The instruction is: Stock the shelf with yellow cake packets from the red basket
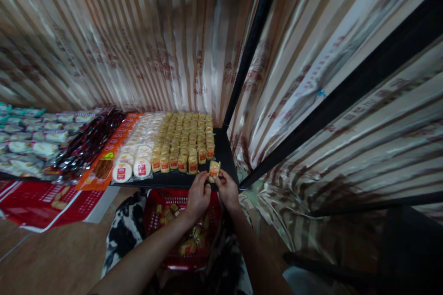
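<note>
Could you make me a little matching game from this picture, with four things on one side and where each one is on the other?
Things:
1. small yellow packet
2. red basket
3. round white cakes
4. dark red packets

Places:
A. below the shelf's front edge, under the forearms
B. left of the orange packets
C. held between the left hand and right hand at the shelf's front edge
D. on the shelf, just left of the rows of yellow packets

Pairs: 1-C, 2-A, 3-D, 4-B
</note>
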`<action>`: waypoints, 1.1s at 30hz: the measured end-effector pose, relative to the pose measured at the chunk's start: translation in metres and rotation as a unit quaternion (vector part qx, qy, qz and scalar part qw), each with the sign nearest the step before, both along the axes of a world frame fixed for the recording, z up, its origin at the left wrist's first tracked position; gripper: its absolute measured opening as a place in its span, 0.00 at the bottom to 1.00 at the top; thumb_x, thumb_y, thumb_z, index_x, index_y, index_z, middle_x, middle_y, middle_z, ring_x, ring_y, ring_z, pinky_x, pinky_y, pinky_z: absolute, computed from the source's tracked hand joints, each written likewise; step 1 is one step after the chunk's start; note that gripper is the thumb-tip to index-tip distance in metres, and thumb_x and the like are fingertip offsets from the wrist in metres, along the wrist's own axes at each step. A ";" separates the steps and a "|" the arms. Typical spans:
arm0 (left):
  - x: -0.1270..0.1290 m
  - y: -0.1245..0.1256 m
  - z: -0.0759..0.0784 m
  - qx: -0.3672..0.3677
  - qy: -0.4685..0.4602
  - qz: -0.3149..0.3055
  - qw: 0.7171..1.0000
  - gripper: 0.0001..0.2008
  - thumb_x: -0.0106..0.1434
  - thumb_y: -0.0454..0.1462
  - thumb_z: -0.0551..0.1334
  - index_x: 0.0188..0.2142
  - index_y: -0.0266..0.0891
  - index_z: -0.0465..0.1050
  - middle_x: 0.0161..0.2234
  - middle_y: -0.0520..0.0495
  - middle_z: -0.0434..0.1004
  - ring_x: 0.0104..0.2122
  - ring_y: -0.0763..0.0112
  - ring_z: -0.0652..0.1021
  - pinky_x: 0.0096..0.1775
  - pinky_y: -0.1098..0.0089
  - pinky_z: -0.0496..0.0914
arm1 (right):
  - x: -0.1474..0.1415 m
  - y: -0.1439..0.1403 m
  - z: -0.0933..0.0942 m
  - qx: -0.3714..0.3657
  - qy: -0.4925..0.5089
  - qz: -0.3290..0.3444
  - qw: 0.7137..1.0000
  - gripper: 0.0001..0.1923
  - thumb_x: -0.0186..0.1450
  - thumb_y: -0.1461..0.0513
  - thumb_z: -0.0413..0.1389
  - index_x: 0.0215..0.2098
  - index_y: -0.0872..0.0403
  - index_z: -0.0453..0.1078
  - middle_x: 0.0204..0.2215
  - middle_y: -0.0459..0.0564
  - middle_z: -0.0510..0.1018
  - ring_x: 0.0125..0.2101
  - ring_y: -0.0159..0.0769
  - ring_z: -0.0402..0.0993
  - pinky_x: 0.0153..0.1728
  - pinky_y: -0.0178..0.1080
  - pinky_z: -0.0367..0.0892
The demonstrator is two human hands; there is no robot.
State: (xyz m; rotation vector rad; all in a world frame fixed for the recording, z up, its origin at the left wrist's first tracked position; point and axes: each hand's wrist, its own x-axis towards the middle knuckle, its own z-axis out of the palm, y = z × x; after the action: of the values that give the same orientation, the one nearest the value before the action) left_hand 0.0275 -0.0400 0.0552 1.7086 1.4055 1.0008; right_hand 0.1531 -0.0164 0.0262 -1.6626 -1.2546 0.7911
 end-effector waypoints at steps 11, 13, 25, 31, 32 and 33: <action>0.023 0.035 -0.006 -0.030 0.018 -0.001 0.999 0.22 0.59 0.31 0.50 0.54 0.33 0.64 0.58 0.38 0.62 0.59 0.65 0.63 0.61 0.60 0.55 | -0.004 0.054 0.005 0.002 -0.114 -0.027 0.993 0.24 0.59 0.55 0.49 0.49 0.59 0.69 0.37 0.54 0.76 0.27 0.33 0.72 0.35 0.37 0.69; 0.023 0.039 -0.008 -0.033 0.017 0.008 0.999 0.22 0.59 0.31 0.50 0.53 0.34 0.65 0.58 0.39 0.62 0.58 0.65 0.63 0.61 0.60 0.56 | -0.006 0.057 0.004 0.007 -0.127 -0.020 0.992 0.24 0.60 0.55 0.49 0.49 0.60 0.69 0.39 0.56 0.76 0.27 0.34 0.73 0.35 0.38 0.69; 0.019 0.047 -0.024 -0.036 -0.003 -0.004 0.999 0.22 0.60 0.31 0.49 0.54 0.33 0.65 0.58 0.40 0.63 0.59 0.65 0.62 0.61 0.61 0.55 | -0.010 0.056 -0.013 0.045 -0.061 -0.031 0.997 0.22 0.60 0.59 0.47 0.51 0.60 0.64 0.42 0.59 0.73 0.33 0.36 0.74 0.37 0.40 0.71; 0.019 0.051 -0.026 -0.033 0.005 -0.009 0.999 0.23 0.60 0.31 0.48 0.54 0.33 0.65 0.59 0.40 0.63 0.59 0.66 0.62 0.61 0.61 0.55 | -0.012 0.057 -0.019 0.047 -0.023 -0.036 0.998 0.12 0.60 0.58 0.47 0.39 0.56 0.64 0.37 0.55 0.74 0.32 0.35 0.74 0.36 0.38 0.71; 0.019 0.051 -0.026 -0.032 0.008 -0.013 0.999 0.23 0.60 0.32 0.48 0.55 0.33 0.64 0.59 0.40 0.62 0.59 0.67 0.62 0.61 0.61 0.55 | -0.012 0.057 -0.018 0.048 -0.022 -0.034 0.998 0.12 0.60 0.58 0.47 0.38 0.56 0.65 0.37 0.55 0.74 0.32 0.35 0.74 0.35 0.38 0.71; 0.019 0.051 -0.025 -0.032 0.009 -0.017 0.999 0.23 0.61 0.32 0.47 0.55 0.32 0.64 0.59 0.40 0.62 0.59 0.67 0.62 0.61 0.61 0.55 | -0.012 0.057 -0.017 0.049 -0.023 -0.033 0.998 0.12 0.60 0.59 0.47 0.37 0.56 0.65 0.37 0.55 0.73 0.32 0.35 0.74 0.35 0.37 0.71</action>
State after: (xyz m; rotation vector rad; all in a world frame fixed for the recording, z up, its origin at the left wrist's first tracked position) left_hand 0.0461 0.0111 0.0298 1.6931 1.4013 0.9134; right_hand 0.1410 0.0405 0.0087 -1.6424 -1.2433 0.6454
